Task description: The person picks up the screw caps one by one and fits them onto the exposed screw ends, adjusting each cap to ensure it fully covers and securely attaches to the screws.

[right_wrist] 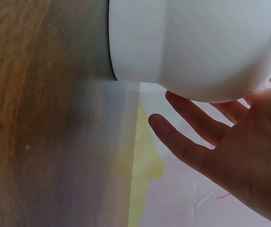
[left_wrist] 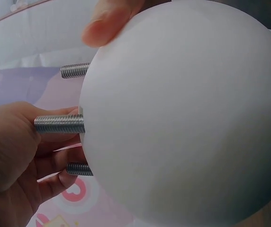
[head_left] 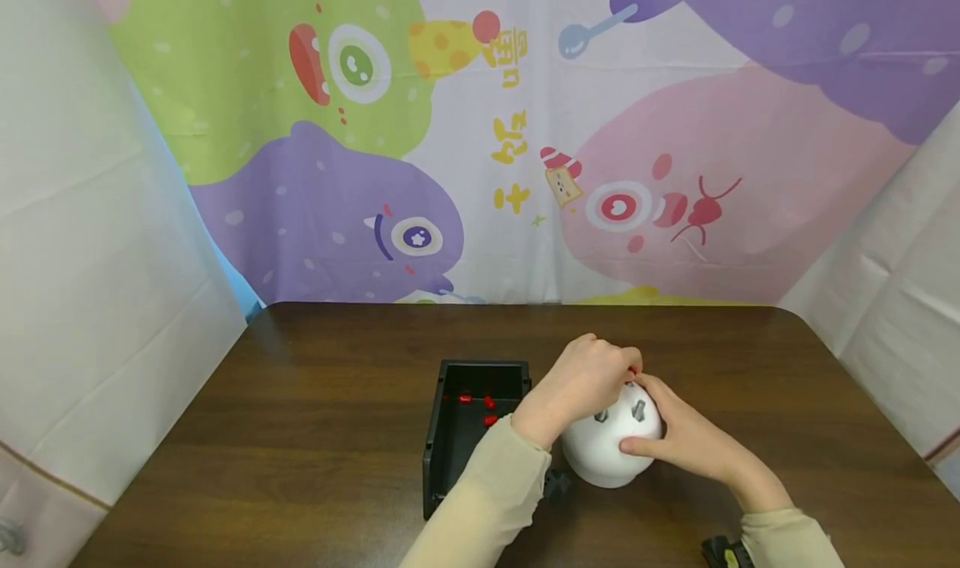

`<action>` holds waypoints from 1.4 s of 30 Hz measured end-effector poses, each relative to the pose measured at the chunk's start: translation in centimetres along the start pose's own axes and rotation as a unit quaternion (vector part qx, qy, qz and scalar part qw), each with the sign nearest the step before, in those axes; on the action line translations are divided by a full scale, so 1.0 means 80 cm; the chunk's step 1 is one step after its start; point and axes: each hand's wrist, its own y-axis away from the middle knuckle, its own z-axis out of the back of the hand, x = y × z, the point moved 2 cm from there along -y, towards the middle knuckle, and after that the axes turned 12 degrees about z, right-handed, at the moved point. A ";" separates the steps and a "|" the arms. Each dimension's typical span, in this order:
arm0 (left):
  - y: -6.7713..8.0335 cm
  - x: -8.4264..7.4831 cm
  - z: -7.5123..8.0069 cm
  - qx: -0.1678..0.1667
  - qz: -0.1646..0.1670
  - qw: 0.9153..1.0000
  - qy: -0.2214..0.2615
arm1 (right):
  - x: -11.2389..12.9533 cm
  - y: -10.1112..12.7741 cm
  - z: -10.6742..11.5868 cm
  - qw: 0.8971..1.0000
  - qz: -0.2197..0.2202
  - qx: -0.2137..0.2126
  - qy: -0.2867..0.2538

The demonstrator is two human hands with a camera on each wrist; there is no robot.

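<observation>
The smooth white plastic dome [head_left: 609, 451] with threaded metal bolts [left_wrist: 59, 124] stands on the dark brown wooden table [head_left: 315, 434], near the table's near edge and right of centre; its flat collar rests on the wood and its rounded end points up, so its long axis runs upright; in the left wrist view three silvery bolts stick straight out of the rounded end, side by side, all pointing the same way; you have your left hand [head_left: 581, 384] over the top of the dome, fingers curled down round the bolts, and something small and red shows at your fingertips, too small to make out; your right hand [head_left: 686, 434] lies against the dome's right flank with the thumb pressed on its near side and the fingers spread straight along the shell, bracing it rather than closing on it; just left of the dome, touching your left sleeve [head_left: 487, 493], sits the black rectangular plastic box [head_left: 450, 434], open at the top, with a few small red pieces [head_left: 480, 405] lying on its floor toward the far end.
</observation>
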 end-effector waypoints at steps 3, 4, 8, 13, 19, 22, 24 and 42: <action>0.001 -0.001 0.000 -0.007 0.005 1.000 -0.002 | 0.000 0.000 0.000 1.000 0.000 -0.001 0.001; 0.002 -0.001 0.000 -0.011 0.007 1.000 -0.004 | 0.000 0.000 0.000 1.000 0.000 0.000 0.000; 0.006 -0.002 0.000 -0.029 0.018 0.999 -0.004 | 0.001 0.000 0.000 1.000 -0.003 0.002 0.000; 0.007 -0.001 -0.004 -0.050 0.022 0.998 0.016 | 0.001 0.000 0.000 1.000 -0.004 -0.001 0.006; 0.006 0.001 -0.007 -0.060 0.022 0.998 0.027 | 0.000 -0.001 -0.001 1.000 0.001 0.000 0.001; 0.006 0.001 -0.008 -0.055 0.025 0.998 0.024 | 0.000 -0.001 -0.001 1.000 0.005 -0.001 0.005; 0.006 0.001 -0.008 -0.050 0.027 0.998 0.022 | 0.001 -0.001 0.000 1.000 0.007 -0.004 0.008; 0.014 0.013 -0.007 -0.059 0.030 0.996 0.063 | 0.000 -0.001 -0.001 1.000 0.005 -0.007 0.005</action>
